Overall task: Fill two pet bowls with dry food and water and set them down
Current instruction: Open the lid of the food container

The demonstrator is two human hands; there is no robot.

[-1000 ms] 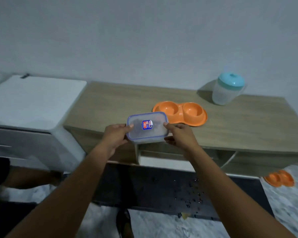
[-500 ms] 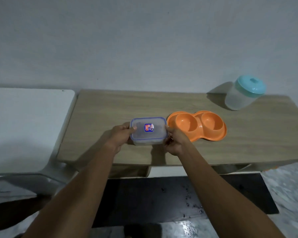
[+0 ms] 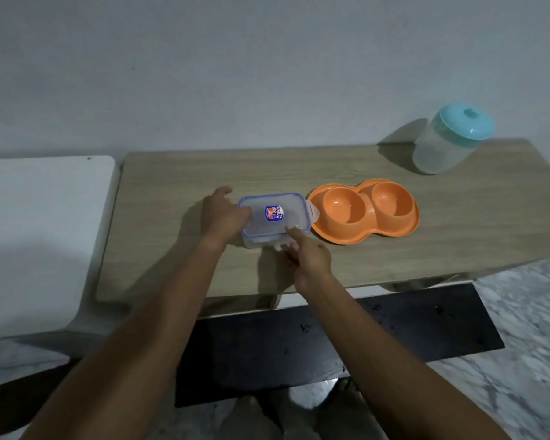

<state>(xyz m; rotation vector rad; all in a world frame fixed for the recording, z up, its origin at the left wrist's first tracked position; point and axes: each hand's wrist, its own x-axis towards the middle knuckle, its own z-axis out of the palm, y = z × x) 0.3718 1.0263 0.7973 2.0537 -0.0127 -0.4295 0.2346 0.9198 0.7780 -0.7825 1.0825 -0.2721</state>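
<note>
A pale wooden tabletop [image 3: 299, 173] is set against a plain grey wall, with a white cabinet [image 3: 38, 236] at its 9 o'clock side and a dark mat on the marble floor below. A clear snap-lock food container [image 3: 273, 219] with a blue-rimmed lid rests on the wood near the centre. Directly at its 3 o'clock, just beside it, lies an orange double pet bowl [image 3: 364, 214], both wells seemingly empty. A lidded clear jug with a teal top [image 3: 450, 141] stands well apart at 1 o'clock.

The container's left end is clasped by the left hand [image 3: 224, 217], thumb laid over the lid. At the near edge, the right hand [image 3: 308, 257] is held narrow, its fingertips [image 3: 291, 231] pressed at the front latch; the right-end flap appears already sprung. What is inside cannot be made out in the dim light.

The box is judged rigid, light and somewhat slippery. It is best steadied by its short ends while the latches are lifted from their lower lips. The bowl, being hard plastic, can be taken by its broad rim.
</note>
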